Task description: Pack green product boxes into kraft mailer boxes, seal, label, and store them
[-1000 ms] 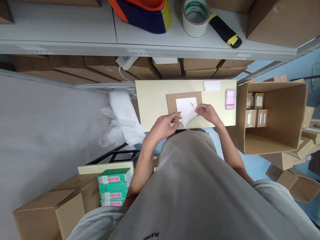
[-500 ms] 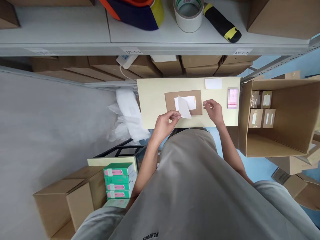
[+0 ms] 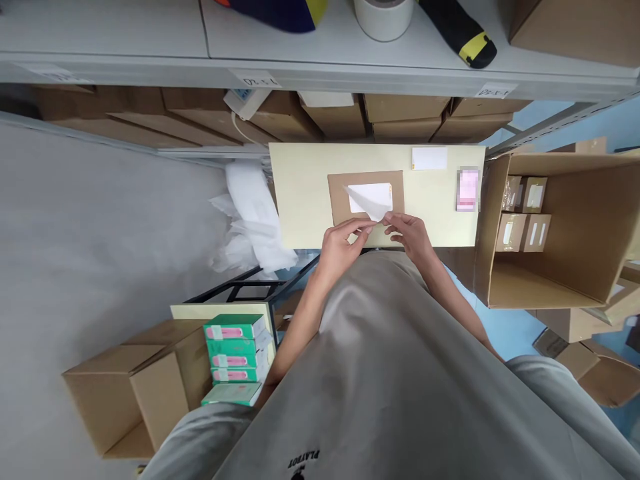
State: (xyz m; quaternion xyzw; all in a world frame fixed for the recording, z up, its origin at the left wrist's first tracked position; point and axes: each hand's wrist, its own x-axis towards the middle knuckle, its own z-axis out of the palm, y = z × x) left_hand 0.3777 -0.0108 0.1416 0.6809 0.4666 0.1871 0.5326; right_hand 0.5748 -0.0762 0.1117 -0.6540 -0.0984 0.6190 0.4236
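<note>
White sheet (image 3: 371, 205): lying bent over the white label (image 3: 383, 190) of a flat brown package (image 3: 339, 200), around the middle of the cream table (image 3: 300, 193). Seeing around it a white card (image 3: 429, 158) at the far edge, toward the far right corner, and a small pink item (image 3: 468, 189) beside the right edge, showing too blurred for reading. Beyond the right edge, noticing an open carton (image 3: 545, 291) with small boxes (image 3: 510, 231) inside; beyond the left edge, white wrapping (image 3: 253, 207), lying in loose folds. Past the far edge, finding brown boxes (image 3: 405, 109) under a grey shelf (image 3: 125, 40). Covering part of the package's near side: fingers of both hands.

Left hand (image 3: 343, 245): holding thumb and index finger narrow, with the tips at the near edge of the sheet; whether gripping it, cannot tell. Right hand (image 3: 413, 235): pinching the sheet at its near right corner, with the other fingers curling loosely. Relative to both hands, lying right at the fingertips and spreading away toward the package's far left corner.
</note>
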